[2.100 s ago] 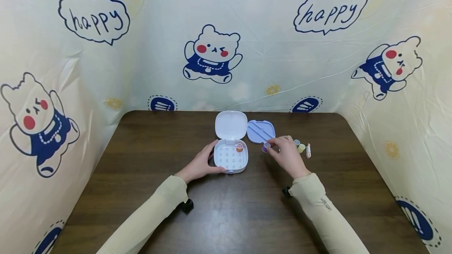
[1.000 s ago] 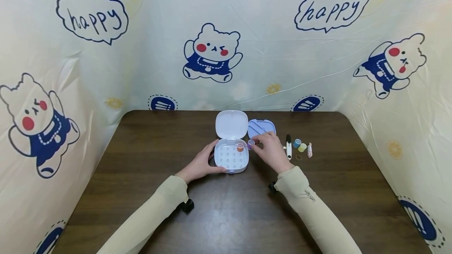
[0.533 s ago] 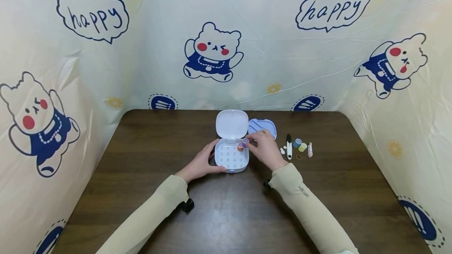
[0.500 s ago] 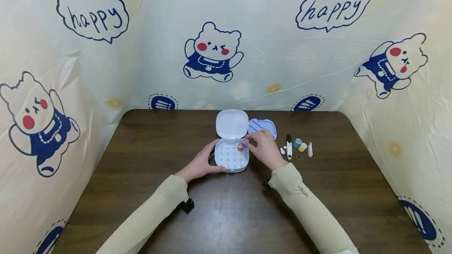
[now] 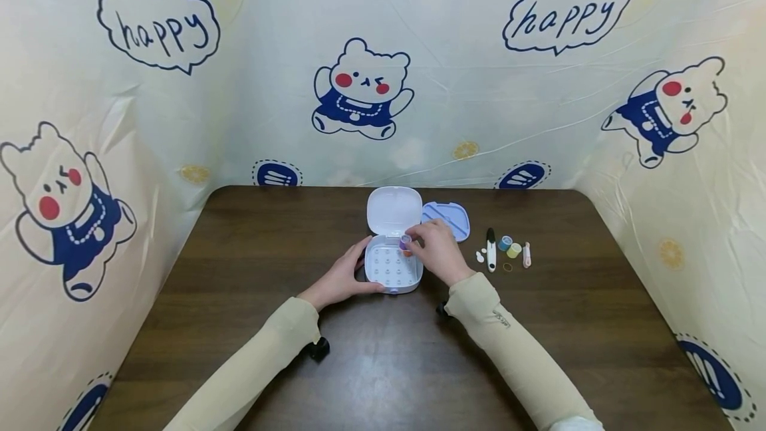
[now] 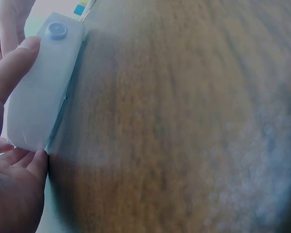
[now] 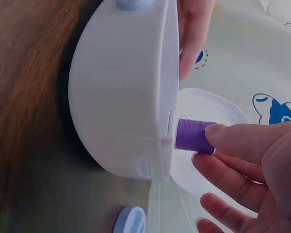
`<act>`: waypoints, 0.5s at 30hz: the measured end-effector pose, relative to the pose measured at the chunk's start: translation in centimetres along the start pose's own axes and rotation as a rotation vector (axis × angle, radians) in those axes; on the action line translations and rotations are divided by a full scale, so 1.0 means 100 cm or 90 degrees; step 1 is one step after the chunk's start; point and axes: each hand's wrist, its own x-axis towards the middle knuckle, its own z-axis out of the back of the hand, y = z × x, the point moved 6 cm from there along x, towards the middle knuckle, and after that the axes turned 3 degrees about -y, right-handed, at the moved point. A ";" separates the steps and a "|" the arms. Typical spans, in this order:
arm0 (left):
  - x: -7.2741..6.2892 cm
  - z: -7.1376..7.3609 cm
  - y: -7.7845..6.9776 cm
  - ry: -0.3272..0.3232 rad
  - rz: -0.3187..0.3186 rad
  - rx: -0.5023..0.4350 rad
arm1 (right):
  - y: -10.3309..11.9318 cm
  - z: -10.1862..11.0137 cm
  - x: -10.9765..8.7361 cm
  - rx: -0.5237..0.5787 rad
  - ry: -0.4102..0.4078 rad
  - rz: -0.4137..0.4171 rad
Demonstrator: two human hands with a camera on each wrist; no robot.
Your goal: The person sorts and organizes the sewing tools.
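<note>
A white sewing box (image 5: 391, 279) stands on the table with its lid (image 5: 393, 210) raised; rows of small pegs line its inside. My left hand (image 5: 338, 278) grips the box from the left, thumb at the front wall and fingers round the side. Between thumb and fingertips, my right hand (image 5: 439, 251) pinches a purple thread spool (image 7: 194, 136) just over the box's back right part. An orange thread spool (image 5: 407, 253) sits inside there, partly hidden by the purple one. In the right wrist view, the purple spool shows beside the box's rim.
Behind the right hand lies a lilac tray (image 5: 456, 219). Further right are a black-and-white slim tool (image 5: 491, 251), a blue spool (image 5: 505, 243), a yellow spool (image 5: 514, 251), a small pink-and-white item (image 5: 526, 255), a thin ring (image 5: 507, 267) and small white pieces (image 5: 480, 257).
My right hand has carried the purple spool leftward from beside the lilac tray to above the box's orange spool. The left hand has kept its grip on the box.
</note>
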 end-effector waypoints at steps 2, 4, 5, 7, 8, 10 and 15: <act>0.000 0.000 0.000 0.001 0.002 -0.001 | 0.002 -0.002 0.001 0.000 0.002 0.004; 0.000 0.000 0.000 0.001 0.003 -0.002 | 0.002 -0.003 0.002 0.000 0.001 0.009; 0.000 0.000 0.000 0.000 0.004 -0.002 | 0.003 -0.004 0.003 0.001 0.000 0.012; 0.000 0.000 0.000 -0.001 0.001 -0.002 | 0.004 -0.006 0.004 0.002 -0.001 0.020; 0.000 0.000 -0.001 -0.001 -0.002 -0.004 | 0.004 -0.007 0.005 0.001 -0.001 0.022; 0.000 0.000 -0.001 -0.002 -0.002 -0.001 | 0.004 -0.009 0.005 -0.001 0.001 0.025; -0.001 0.000 -0.001 -0.002 0.004 0.003 | 0.005 -0.013 0.007 -0.009 0.005 0.031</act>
